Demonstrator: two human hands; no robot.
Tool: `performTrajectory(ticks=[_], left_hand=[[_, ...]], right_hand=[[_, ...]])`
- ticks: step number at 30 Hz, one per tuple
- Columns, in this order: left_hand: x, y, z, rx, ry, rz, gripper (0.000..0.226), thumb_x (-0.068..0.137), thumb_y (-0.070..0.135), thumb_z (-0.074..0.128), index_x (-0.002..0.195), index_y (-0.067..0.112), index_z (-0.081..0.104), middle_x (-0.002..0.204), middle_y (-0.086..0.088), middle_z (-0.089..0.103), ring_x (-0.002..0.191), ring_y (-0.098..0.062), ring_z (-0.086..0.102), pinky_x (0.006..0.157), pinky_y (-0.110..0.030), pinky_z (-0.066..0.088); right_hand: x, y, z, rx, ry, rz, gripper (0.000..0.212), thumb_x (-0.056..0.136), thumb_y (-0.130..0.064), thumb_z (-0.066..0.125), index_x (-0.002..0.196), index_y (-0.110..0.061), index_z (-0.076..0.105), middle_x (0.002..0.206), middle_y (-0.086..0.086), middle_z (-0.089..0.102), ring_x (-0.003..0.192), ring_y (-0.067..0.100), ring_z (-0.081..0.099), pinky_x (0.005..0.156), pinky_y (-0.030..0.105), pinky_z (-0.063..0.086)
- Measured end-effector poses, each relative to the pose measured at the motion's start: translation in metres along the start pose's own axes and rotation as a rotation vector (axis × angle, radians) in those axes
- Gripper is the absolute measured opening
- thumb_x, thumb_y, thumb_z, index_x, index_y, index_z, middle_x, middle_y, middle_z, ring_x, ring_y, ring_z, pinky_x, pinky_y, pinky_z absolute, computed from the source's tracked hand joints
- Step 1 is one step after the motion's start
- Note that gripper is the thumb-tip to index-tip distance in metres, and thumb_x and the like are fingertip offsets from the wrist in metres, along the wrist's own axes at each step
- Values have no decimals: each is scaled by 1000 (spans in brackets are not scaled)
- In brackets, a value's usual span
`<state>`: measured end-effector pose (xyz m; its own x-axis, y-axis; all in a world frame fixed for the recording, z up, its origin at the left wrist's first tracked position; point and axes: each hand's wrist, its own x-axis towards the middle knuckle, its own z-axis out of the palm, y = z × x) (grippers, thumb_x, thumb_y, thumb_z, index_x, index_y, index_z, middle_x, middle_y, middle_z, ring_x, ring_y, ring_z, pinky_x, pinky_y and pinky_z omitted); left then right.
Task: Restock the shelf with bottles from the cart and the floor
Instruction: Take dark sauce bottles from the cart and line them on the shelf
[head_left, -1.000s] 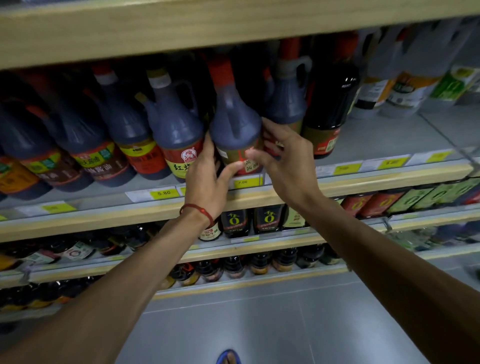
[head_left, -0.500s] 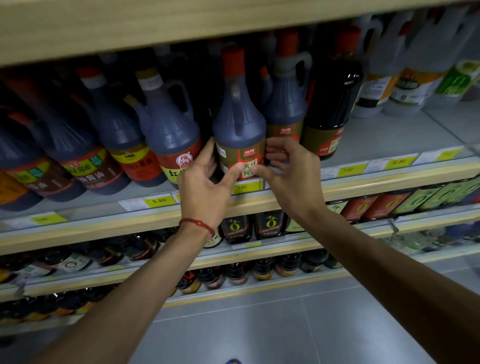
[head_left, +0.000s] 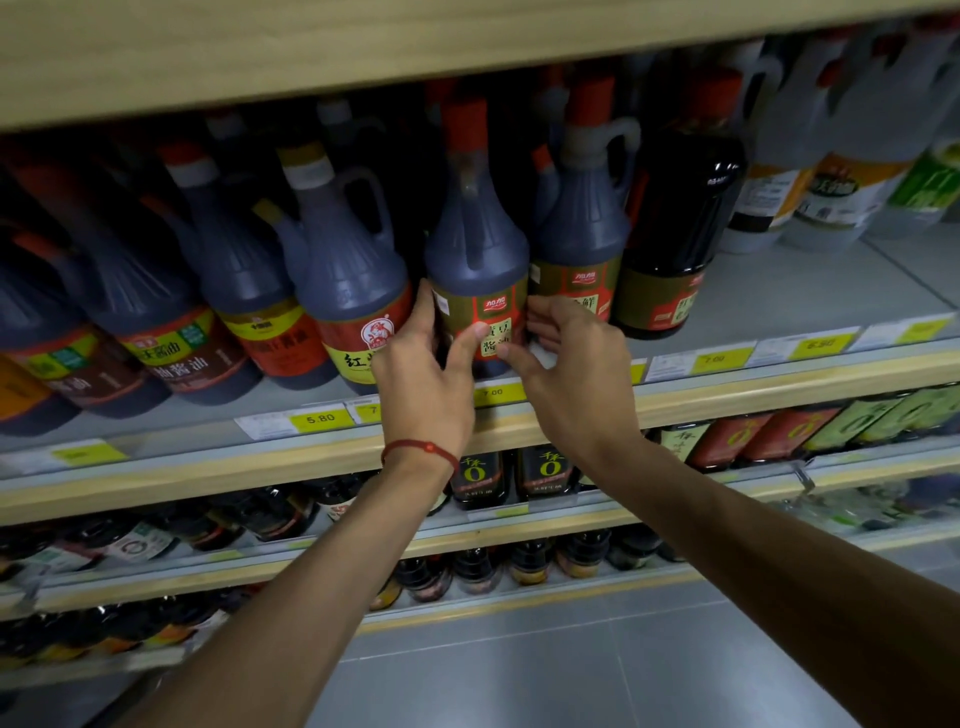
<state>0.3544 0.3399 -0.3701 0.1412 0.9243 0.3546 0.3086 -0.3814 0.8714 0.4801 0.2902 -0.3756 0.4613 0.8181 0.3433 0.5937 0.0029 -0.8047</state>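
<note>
A dark soy sauce bottle (head_left: 475, 249) with a red cap and an olive-and-red label stands upright at the front of the shelf (head_left: 727, 384), above a yellow 7.00 price tag. My left hand (head_left: 423, 374) grips its lower left side, thumb across the label. My right hand (head_left: 566, 358) holds the lower right side, fingers curled round the label and thumb on its front. A matching handled bottle (head_left: 579, 228) stands just to the right, close against it.
More handled sauce jugs (head_left: 343, 270) fill the shelf to the left, a black bottle (head_left: 675, 234) and pale jugs (head_left: 831, 187) to the right. The upper shelf board (head_left: 363, 57) hangs low over the caps. Lower shelves hold small bottles (head_left: 478, 475). Grey floor lies below.
The bottle has turned, so its label now faces front. Both hands stayed at its base, with my right fingers shifted round the side. The camera moved closer.
</note>
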Motion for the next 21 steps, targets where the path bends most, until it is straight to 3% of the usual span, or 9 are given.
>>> performTrajectory(ticks=[6, 21], left_hand=[[2, 5, 1, 199, 5, 53, 60, 101, 24, 63, 155, 11, 40, 123, -9, 71, 119, -22, 64, 105, -37, 49], [4, 10, 13, 336, 54, 14, 57, 103, 24, 60, 153, 7, 39, 132, -17, 66, 123, -36, 59, 99, -37, 46]], right_hand=[[0, 2, -4, -72, -68, -60, 37, 94, -17, 72, 130, -13, 65, 121, 3, 70, 112, 22, 66, 97, 45, 56], [-3, 0, -6, -175, -114, -121, 47, 95, -7, 63, 142, -10, 57, 129, 9, 67, 116, 28, 63, 94, 45, 53]])
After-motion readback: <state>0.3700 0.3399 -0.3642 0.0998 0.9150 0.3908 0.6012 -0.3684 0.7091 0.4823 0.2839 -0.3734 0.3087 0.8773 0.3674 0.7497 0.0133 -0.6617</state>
